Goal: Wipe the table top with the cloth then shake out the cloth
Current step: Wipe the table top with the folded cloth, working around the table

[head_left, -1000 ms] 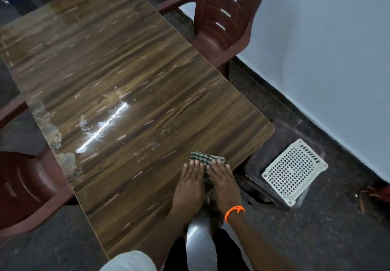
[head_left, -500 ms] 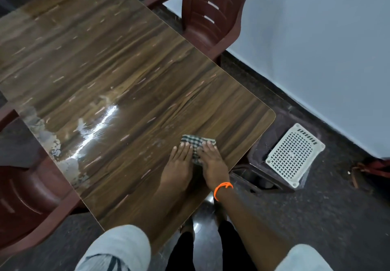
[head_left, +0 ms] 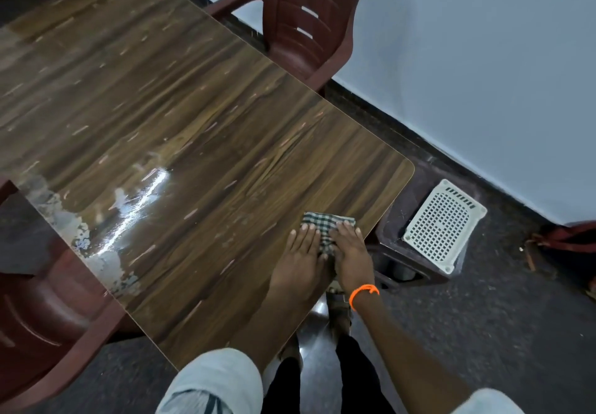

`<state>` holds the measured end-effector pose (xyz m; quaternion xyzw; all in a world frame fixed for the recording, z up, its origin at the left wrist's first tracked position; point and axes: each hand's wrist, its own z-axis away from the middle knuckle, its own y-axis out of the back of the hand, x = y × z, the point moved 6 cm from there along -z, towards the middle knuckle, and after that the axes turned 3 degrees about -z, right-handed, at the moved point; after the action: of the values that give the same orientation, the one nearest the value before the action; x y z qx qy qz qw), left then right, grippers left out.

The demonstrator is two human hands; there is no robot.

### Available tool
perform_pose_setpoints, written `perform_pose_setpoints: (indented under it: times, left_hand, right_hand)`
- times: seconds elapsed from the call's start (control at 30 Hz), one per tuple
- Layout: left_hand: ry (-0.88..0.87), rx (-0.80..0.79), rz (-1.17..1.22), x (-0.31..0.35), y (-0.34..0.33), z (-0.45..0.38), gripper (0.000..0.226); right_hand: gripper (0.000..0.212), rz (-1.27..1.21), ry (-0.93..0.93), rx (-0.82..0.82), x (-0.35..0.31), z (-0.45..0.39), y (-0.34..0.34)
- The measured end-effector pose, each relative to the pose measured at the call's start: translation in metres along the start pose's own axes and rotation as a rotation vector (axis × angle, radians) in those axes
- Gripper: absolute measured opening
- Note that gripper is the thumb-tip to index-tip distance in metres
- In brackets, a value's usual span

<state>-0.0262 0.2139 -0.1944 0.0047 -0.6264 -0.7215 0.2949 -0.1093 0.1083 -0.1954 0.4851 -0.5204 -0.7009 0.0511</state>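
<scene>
cloth [head_left: 325,225], green-and-white check, folded small, lies flat on the wood-grain table top [head_left: 200,130] near its right corner, close to the near edge.

left to right:
- dark red plastic chair [head_left: 42,310] at far left, its arm tucked against the table's left edge.
- worn whitish patch [head_left: 96,249] along that left edge; a bright streak of glare [head_left: 138,207] runs beside it over the glossy surface.
- left hand [head_left: 300,259] palm down, fingers straight and held together, fingertips on the left part of the cloth, palm on bare wood. pale sleeve [head_left: 216,381] at the bottom of the frame.
- right hand [head_left: 351,255] palm down just beside the left one, fingers straight and close together, pressing the right part of the cloth. an orange wristband [head_left: 362,294] sits on that wrist.
- the middle of the cloth shows in the gap between the two hands; its far edge sticks out past the fingertips.
- second dark red chair [head_left: 303,23] at the table's far side, by the pale wall [head_left: 483,75].
- white perforated plastic panel [head_left: 443,225] on a dark stool [head_left: 406,262] on the floor, right of the table corner.
- reddish object at far right edge, too cut off to identify.
</scene>
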Motion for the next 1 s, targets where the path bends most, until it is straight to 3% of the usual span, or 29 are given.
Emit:
perform_pose_setpoints:
  times: [0.23,0.33,0.43,0.6,0.77,1.0]
  left_hand:
    - [0.143,0.128,-0.004,-0.065,0.012,0.041,0.062]
    - [0.134,0.159,-0.036,-0.059,0.001,0.085,0.062]
    - [0.123,0.091,-0.035,-0.031,-0.017,0.116,0.068]
    - [0.083,0.052,-0.052,0.005,-0.028,0.099,0.067]
    - [0.104,0.056,-0.037,-0.014,-0.009,0.068,0.067]
    - [0.219,0.109,-0.031,-0.072,0.000,0.113,0.067]
  right_hand:
    - [0.040,-0.026,0.151,-0.127,-0.061,0.005,-0.057]
    - [0.044,-0.030,0.227,-0.158,-0.070,0.044,-0.063]
    - [0.038,-0.016,0.267,-0.158,-0.057,0.081,-0.049]
    - [0.039,0.002,0.145,-0.106,-0.022,0.086,-0.024]
    - [0.036,-0.037,0.037,-0.006,-0.033,0.052,-0.029]
    - [0.050,-0.039,0.170,-0.137,-0.096,0.069,-0.073]
